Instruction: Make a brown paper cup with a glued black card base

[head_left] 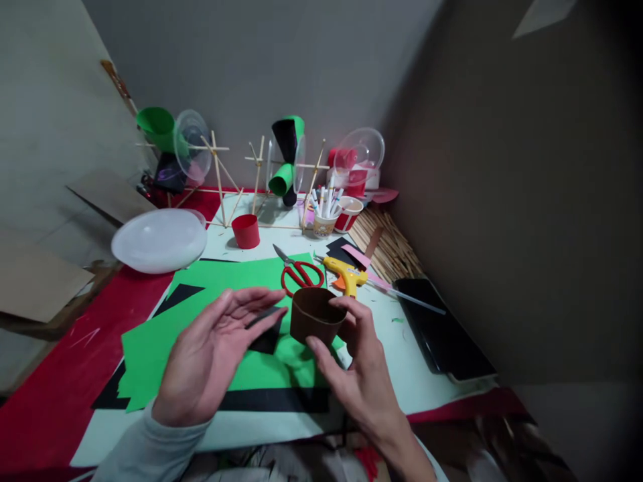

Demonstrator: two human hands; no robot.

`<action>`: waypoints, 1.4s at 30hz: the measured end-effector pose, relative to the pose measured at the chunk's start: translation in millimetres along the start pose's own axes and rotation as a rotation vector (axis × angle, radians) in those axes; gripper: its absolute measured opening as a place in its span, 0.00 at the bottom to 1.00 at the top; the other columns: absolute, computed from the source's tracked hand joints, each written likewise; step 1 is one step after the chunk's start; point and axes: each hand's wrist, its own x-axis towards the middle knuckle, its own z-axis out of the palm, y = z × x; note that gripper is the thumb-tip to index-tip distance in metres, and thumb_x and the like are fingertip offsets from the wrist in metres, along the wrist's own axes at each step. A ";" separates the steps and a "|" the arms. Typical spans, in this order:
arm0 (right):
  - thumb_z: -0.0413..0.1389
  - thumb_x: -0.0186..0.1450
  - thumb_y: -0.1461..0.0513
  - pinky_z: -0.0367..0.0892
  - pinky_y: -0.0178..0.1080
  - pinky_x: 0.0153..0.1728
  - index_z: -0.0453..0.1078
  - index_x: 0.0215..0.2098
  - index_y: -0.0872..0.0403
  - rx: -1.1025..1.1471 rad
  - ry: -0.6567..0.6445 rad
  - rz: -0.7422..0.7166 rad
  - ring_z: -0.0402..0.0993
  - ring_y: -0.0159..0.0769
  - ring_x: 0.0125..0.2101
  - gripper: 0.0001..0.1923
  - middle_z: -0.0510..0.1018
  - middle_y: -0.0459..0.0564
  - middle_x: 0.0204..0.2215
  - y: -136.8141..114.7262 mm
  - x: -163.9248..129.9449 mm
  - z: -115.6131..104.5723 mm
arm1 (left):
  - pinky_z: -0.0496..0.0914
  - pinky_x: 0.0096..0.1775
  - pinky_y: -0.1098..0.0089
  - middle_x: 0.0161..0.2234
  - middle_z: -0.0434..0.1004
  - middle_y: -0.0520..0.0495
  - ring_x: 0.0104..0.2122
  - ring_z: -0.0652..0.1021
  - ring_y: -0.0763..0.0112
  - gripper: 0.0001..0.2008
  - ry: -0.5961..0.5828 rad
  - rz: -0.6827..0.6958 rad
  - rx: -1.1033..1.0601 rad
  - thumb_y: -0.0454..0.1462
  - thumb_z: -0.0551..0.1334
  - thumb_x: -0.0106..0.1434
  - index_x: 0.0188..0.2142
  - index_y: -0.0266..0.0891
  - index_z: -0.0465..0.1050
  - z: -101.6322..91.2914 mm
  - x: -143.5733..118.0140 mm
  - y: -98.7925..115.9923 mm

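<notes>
While our right hand (359, 375) pinches a brown paper ring (312, 314) at centre frame, its band is already closed.
Our left hand (211, 355) lies open beside it, fingers (246, 304) spread and loosely touching a black paper strip (264, 316); we judge the strip not yet joined. Below lies green paper (201, 314) on the white desk (402, 361); red scissors (301, 273) and a yellow glue gun (346, 273) sit just above centre. Stick frames with cups (281, 161) line the grey wall at upper centre.
</notes>
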 end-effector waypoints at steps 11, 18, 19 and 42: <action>0.62 0.64 0.52 0.76 0.39 0.38 0.59 0.53 0.48 0.513 -0.075 0.150 0.80 0.39 0.37 0.24 0.79 0.45 0.36 -14.5 88.0 -21.6 | 0.79 0.36 0.78 0.27 0.78 0.53 0.33 0.77 0.71 0.21 0.046 0.424 0.128 0.49 0.81 0.39 0.24 0.40 0.78 9.7 19.1 55.5; 0.63 0.62 0.55 0.71 0.37 0.33 0.58 0.48 0.47 0.552 -0.113 -0.034 0.75 0.35 0.31 0.22 0.73 0.39 0.29 -22.5 143.3 -1.7 | 0.73 0.31 0.77 0.30 0.85 0.41 0.29 0.79 0.70 0.14 -0.034 0.375 0.307 0.41 0.80 0.45 0.28 0.34 0.86 23.7 53.6 35.4; 0.63 0.61 0.55 0.70 0.37 0.33 0.58 0.47 0.47 0.546 -0.114 -0.069 0.74 0.35 0.31 0.22 0.72 0.39 0.28 -26.2 149.9 0.4 | 0.73 0.31 0.77 0.29 0.85 0.42 0.28 0.79 0.70 0.12 -0.044 0.375 0.314 0.39 0.80 0.46 0.28 0.34 0.85 24.7 58.3 34.3; 0.59 0.69 0.56 0.69 0.47 0.49 0.75 0.42 0.51 0.168 0.030 -0.386 0.75 0.43 0.46 0.08 0.80 0.53 0.45 -54.1 187.6 -10.0 | 0.61 0.24 0.80 0.20 0.66 0.56 0.22 0.63 0.81 0.16 -0.072 0.741 0.258 0.43 0.79 0.47 0.23 0.35 0.77 67.9 76.7 97.3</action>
